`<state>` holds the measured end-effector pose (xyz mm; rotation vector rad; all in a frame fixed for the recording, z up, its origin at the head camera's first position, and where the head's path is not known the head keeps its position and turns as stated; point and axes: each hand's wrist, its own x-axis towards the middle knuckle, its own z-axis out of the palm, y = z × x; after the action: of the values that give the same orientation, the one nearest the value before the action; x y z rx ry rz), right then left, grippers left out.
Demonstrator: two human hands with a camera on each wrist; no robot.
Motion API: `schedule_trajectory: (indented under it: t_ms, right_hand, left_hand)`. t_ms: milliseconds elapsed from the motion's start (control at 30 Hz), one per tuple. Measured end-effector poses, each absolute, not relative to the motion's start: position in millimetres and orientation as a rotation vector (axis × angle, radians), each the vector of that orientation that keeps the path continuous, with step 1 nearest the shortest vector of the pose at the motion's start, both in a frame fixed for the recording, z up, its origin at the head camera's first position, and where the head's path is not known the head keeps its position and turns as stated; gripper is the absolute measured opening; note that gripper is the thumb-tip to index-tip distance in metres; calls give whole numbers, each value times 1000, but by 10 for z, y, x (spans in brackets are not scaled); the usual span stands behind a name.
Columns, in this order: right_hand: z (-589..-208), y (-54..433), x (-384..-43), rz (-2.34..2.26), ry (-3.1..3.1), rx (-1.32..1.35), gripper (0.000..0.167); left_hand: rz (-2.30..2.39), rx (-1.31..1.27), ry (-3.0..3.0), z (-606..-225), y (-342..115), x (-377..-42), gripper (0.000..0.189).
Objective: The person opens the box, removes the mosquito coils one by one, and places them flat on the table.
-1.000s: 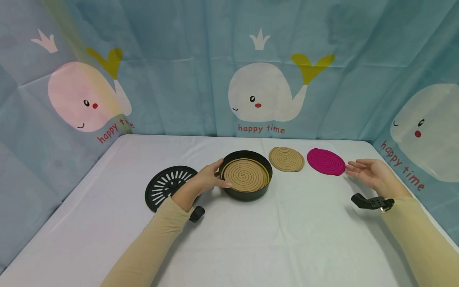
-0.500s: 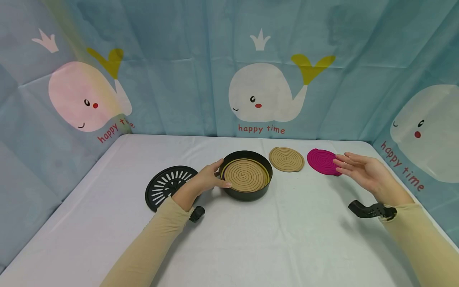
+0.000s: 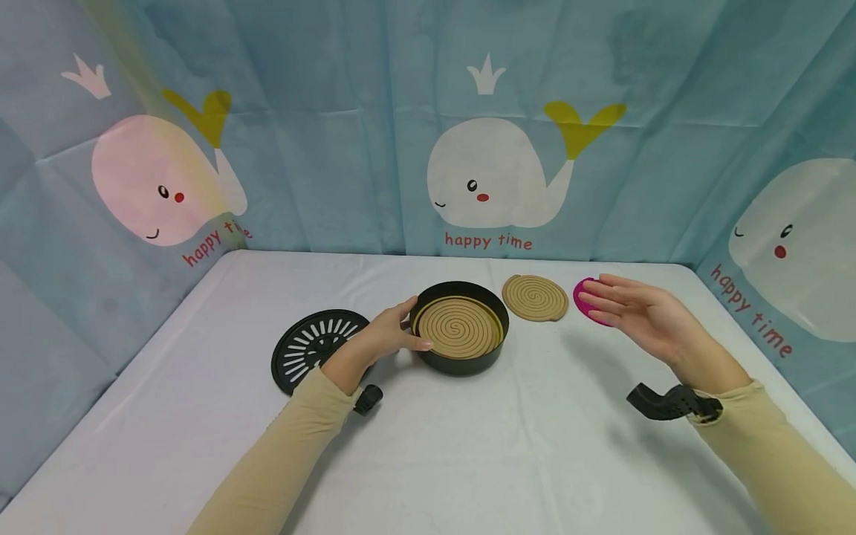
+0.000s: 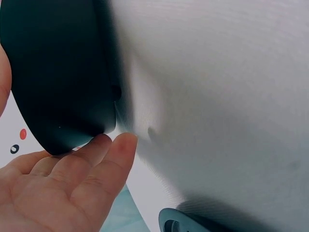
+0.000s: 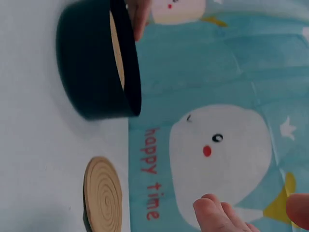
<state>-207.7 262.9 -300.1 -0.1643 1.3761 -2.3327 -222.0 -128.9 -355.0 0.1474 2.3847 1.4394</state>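
Observation:
A round black tin stands mid-table with a beige spiral mosquito coil inside it. My left hand grips the tin at its left side, thumb at the near rim and fingers along the far wall; in the left wrist view the fingers lie against the dark wall. My right hand hovers with fingers extended and palm turned inward, holding nothing. It covers most of a magenta mosquito coil in the head view. Between that coil and the tin lies another beige mosquito coil.
A black slotted lid lies left of the tin, partly behind the left forearm. White cloth covers the table. A blue curtain printed with whales hangs around the back and sides. A black strap mount sits on the right wrist.
My right hand has moved left and up from beside the magenta coil to over it, hiding most of it. My left hand and the tin have stayed put.

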Motion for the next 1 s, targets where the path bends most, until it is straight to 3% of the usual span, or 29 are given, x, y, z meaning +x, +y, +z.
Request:
schedule_trajectory:
  t_ms: [500,1000]
  right_hand:
    - [-3083,2073,-2045,-2053,1694,-345,63]
    - [-3098,1618,-2192,-1934,1675,-321,59]
  left_hand:
    - [1437,135,2379,-3547,-1276,-2213,96]
    - [1437,135,2378,-3544,-1289,-2203,96]
